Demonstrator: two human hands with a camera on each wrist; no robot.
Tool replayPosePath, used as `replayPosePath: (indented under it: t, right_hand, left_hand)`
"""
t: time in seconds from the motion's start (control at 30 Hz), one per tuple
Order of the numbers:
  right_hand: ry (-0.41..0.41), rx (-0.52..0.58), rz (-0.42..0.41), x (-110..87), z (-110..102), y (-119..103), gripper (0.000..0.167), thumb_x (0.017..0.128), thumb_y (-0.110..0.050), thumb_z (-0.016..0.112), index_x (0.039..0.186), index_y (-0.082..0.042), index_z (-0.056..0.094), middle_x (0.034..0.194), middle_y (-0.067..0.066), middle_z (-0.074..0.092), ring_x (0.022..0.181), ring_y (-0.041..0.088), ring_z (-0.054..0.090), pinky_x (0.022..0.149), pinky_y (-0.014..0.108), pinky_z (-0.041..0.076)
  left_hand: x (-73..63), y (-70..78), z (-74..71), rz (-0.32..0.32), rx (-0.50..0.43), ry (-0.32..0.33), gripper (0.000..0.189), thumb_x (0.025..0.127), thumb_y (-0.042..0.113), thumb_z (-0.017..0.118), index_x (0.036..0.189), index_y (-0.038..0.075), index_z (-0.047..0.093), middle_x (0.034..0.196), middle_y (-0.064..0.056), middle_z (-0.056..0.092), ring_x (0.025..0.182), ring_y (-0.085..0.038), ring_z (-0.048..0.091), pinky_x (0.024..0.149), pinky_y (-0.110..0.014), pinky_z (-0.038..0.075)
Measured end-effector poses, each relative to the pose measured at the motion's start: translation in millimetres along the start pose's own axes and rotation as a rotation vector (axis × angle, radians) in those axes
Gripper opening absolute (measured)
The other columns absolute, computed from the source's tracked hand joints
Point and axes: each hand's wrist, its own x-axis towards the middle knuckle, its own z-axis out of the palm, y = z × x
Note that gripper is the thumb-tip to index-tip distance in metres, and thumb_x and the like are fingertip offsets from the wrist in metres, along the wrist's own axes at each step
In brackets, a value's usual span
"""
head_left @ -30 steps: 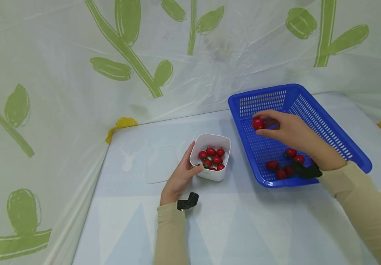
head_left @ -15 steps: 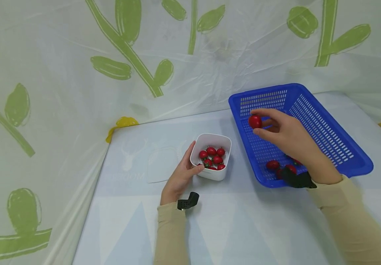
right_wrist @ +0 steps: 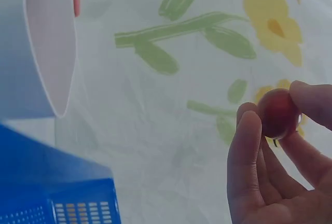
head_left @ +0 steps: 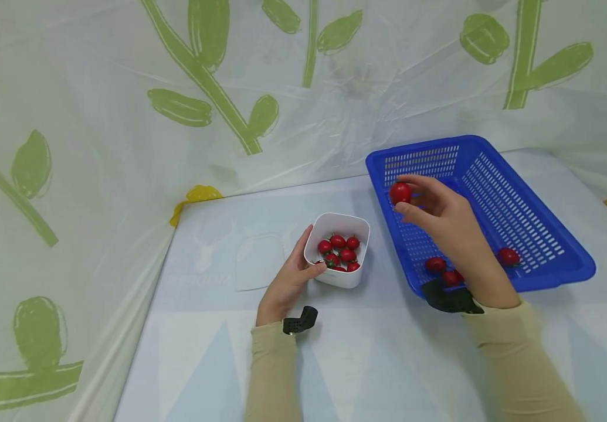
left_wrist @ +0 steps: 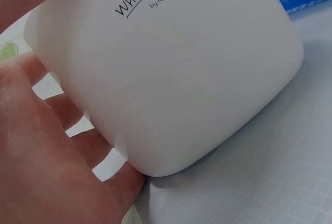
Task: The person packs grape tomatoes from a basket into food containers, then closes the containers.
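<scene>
A tomato (head_left: 400, 193) is being pinched over the basket (head_left: 504, 202) by the right hand (head_left: 443, 215), the box (head_left: 337, 279) being gripped by the left hand (head_left: 290, 281). It is likely being boxed, a soft drop being needed.

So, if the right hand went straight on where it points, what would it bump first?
Probably the back-left corner of the blue basket, going by the head view. But the right hand, pinching a tomato, looks raised, so it might clear that and reach the leafy sheet behind.
</scene>
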Motion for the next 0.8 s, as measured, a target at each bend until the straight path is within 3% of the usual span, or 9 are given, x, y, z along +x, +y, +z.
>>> replayPosePath:
  t: [0.3, 0.43, 0.53, 0.8]
  right_hand:
    - [0.026, 0.143, -0.01, 0.8, 19.0, 1.6, 0.049, 0.082, -0.036, 0.061, 0.128, -0.028, 0.046, 0.118, 0.0, 0.053, 0.096, 0.017, 0.055, 0.075, 0.026, 0.049]
    - [0.049, 0.238, -0.063, 11.0, 29.3, 27.7, 0.048, 0.083, -0.026, 0.063, 0.128, -0.025, 0.048, 0.119, 0.004, 0.052, 0.095, 0.022, 0.055, 0.073, 0.028, 0.05]
    - [0.057, 0.281, -0.079, 13.1, 37.0, 33.5, 0.049, 0.083, -0.023, 0.064, 0.129, -0.023, 0.048, 0.118, 0.008, 0.052, 0.094, 0.024, 0.055, 0.073, 0.029, 0.05]
    - [0.056, 0.284, -0.028, 3.3, 55.9, -5.2, 0.048, 0.082, -0.031, 0.063, 0.127, -0.024, 0.047, 0.117, 0.001, 0.052, 0.092, 0.019, 0.055, 0.079, 0.028, 0.048]
  left_hand:
    - [-5.1, 14.7, 6.5, -0.019, 0.015, -0.014, 0.078, 0.084, -0.004, 0.053, 0.145, 0.018, 0.009, 0.148, -0.008, 0.012, 0.134, -0.026, 0.009, 0.105, -0.046, 0.009]
    - [-5.0, 13.5, 6.3, -0.005, 0.022, -0.012, 0.08, 0.083, 0.001, 0.057, 0.145, 0.017, 0.01, 0.147, -0.009, 0.013, 0.134, -0.027, 0.011, 0.105, -0.046, 0.013]
    - [-5.1, 13.9, 6.3, -0.007, 0.024, -0.014, 0.079, 0.083, 0.0, 0.057, 0.144, 0.017, 0.01, 0.147, -0.009, 0.013, 0.134, -0.027, 0.01, 0.105, -0.046, 0.012]
    - [-5.7, 16.9, 7.0, -0.03, 0.038, -0.003, 0.076, 0.084, -0.002, 0.054, 0.144, 0.019, 0.011, 0.148, -0.007, 0.013, 0.134, -0.026, 0.009, 0.105, -0.047, 0.01]
